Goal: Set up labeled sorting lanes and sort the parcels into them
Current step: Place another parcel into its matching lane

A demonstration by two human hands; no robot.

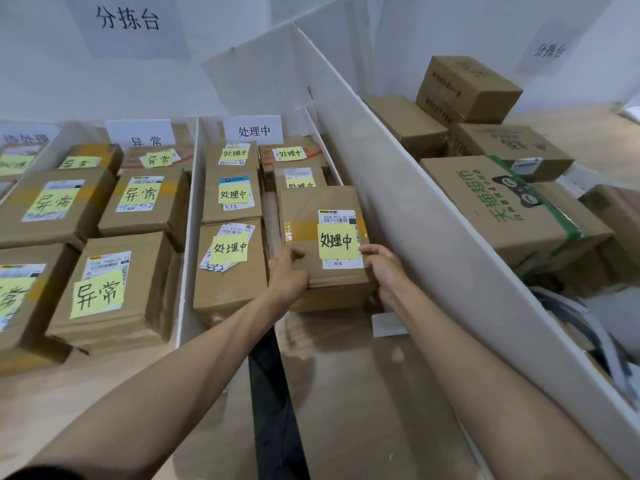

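Two hands pinch the near edge of a flat cardboard parcel, thumbs on top, fingers under: left hand at the near-left corner, right hand at the near-right. Parcel's at the front of the lane under the 处理中 lane sign, right col, apparently atop a stack, tight vs the tall white divider board. I'd square it w/ the stack below, keep the yellow sticky note face-up & readable, lower it, don't drop. Matte brown cardboard, glossy tape band, thin paper shipping label; neighbouring parcels equally flat, rectangular
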